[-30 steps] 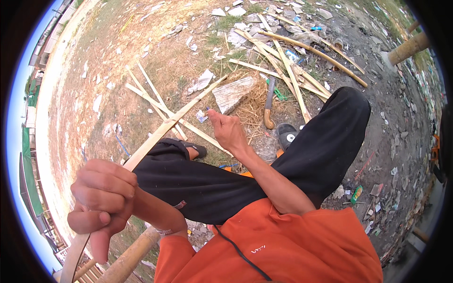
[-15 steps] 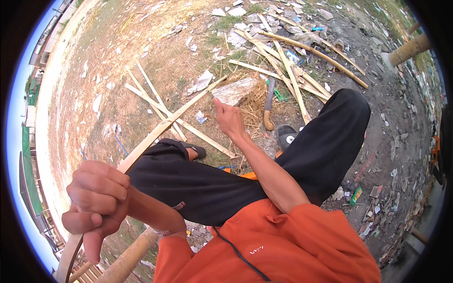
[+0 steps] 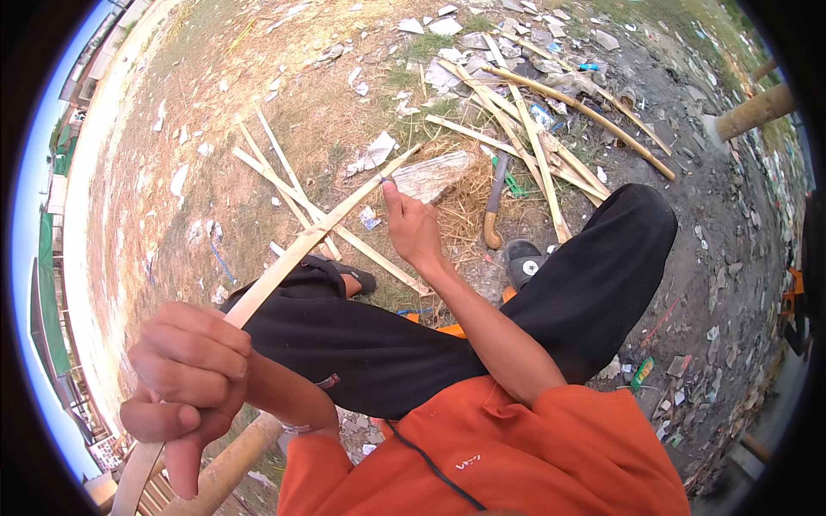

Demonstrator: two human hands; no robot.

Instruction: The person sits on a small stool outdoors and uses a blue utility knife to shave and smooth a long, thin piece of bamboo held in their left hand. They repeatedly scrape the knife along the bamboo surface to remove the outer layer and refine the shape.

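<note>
My left hand [image 3: 189, 370] is closed around a long pale bamboo strip [image 3: 291, 260] at the lower left. The strip slants up and right across my left leg, and its narrow far end lies just beyond my right hand. My right hand [image 3: 416, 228] is closed, thumb pointing up, close to that far end. A thin dark thing shows at the thumb tip by the strip; what it is cannot be made out. Past my right hand a flat pale piece of wood [image 3: 434, 175] lies on the ground. A large knife [image 3: 496, 193] with a wooden handle lies right of it.
Several bamboo strips [image 3: 538, 142] and a round bamboo stick [image 3: 594, 112] lie in a heap at the far right. Crossed strips [image 3: 344, 236] lie beyond my left foot. A bamboo post [image 3: 757, 113] stands at the right. Straw, rubble and litter cover parts of the ground.
My right hand has shifted slightly left, up against the strip's far end, and the dark thing at its thumb now shows. The view has shifted a little; my left hand keeps its grip.
</note>
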